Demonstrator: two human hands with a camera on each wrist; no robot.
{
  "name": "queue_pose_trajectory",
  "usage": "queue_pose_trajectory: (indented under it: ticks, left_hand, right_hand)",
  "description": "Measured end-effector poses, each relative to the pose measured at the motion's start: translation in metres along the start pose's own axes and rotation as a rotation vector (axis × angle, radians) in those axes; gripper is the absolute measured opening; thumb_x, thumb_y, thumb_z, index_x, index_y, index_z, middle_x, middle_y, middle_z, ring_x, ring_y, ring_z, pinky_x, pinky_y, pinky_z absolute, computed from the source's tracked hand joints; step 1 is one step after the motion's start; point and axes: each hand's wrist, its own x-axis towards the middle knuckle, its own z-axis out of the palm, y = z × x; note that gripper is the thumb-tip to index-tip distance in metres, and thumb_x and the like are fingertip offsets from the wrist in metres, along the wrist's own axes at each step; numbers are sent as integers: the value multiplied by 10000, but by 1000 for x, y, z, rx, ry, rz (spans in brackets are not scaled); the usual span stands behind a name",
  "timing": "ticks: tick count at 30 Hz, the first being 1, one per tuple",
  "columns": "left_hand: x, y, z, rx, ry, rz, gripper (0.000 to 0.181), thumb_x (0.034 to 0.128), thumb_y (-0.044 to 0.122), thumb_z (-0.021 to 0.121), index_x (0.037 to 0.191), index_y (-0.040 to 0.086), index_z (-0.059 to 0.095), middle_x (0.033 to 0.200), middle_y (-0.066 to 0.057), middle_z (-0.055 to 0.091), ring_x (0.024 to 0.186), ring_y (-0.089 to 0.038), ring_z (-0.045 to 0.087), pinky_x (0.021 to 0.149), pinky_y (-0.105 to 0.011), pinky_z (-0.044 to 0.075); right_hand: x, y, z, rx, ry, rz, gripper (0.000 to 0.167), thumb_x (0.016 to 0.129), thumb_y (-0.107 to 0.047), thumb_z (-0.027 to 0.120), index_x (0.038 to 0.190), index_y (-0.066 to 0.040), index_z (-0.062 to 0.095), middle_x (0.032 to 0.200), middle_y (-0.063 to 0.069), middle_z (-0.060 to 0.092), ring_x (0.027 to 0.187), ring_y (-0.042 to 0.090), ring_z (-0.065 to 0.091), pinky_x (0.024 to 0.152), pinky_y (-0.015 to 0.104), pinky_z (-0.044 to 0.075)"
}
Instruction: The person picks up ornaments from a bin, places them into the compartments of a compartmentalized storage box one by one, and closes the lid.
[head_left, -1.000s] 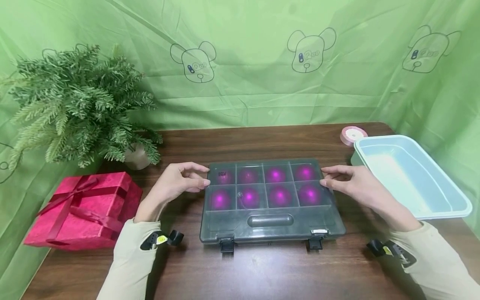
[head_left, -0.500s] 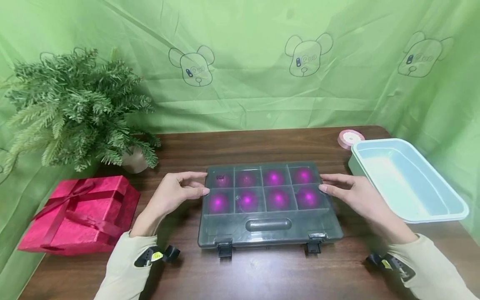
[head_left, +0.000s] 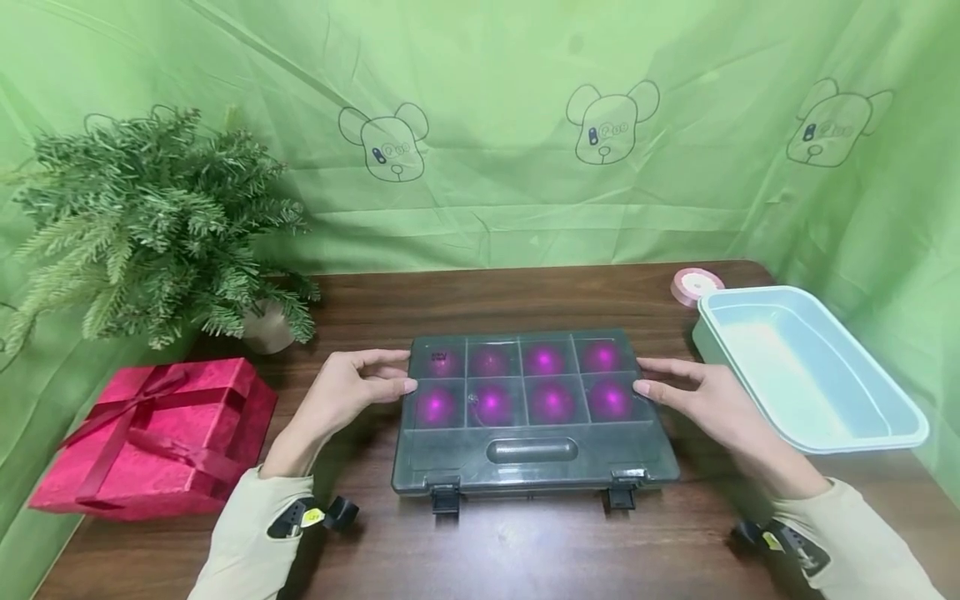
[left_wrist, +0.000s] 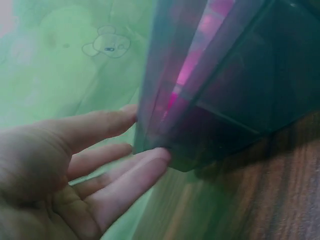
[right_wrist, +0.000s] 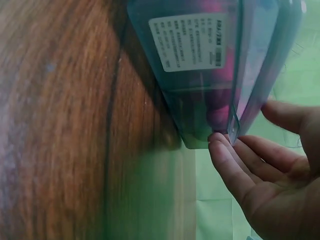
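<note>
A dark translucent plastic storage box [head_left: 536, 450] lies on the table, with one magenta ball in each of its several compartments, such as this ball [head_left: 613, 400]. Two black latches [head_left: 446, 500] stick out past its front edge. At the box's left side my left hand [head_left: 352, 383] holds its edge, thumb by the lid's rim and fingertips lower down, as the left wrist view shows. My right hand [head_left: 708, 400] grips the opposite side likewise. In the right wrist view a white printed label [right_wrist: 192, 42] shows on the box's side, with fingertips near the rim.
A red gift box [head_left: 165, 433] with ribbon stands at the left, before a small artificial fir tree [head_left: 172, 225]. To the right are a pale blue basin [head_left: 810, 367] and a pink ribbon roll [head_left: 696, 286]. Green cloth [head_left: 480, 150] hangs behind the table [head_left: 525, 292].
The head view has tilted, so the whole scene sits slightly lower and further left. Both hands stay at the storage box's sides with little other visible change.
</note>
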Motion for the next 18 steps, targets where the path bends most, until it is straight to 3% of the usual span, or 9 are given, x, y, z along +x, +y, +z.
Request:
queue_pose_trajectory:
  ticks: [4,18]
  left_hand:
    - [0,1,-1,6,-25,-31,543,871,156,902,1334,-47,702,1063,-158,791,927,-157,769,790,-265,609]
    - [-2,5,2,77,-7,-13,537,863,155,911,1311,-63,711,1050,-156,792,946,-208,774,802,-219,574]
  right_hand:
    - [-1,2,-2,-1,-24,-8,635,940,-498,809,1420,-99,691,1415,177,656,1440,431,450,1143,667,328]
    - [0,2,3,-23,8,-35,600,932,-466,829,1380,-83,718,1389,208,664,1389,445,515,1116,652,377]
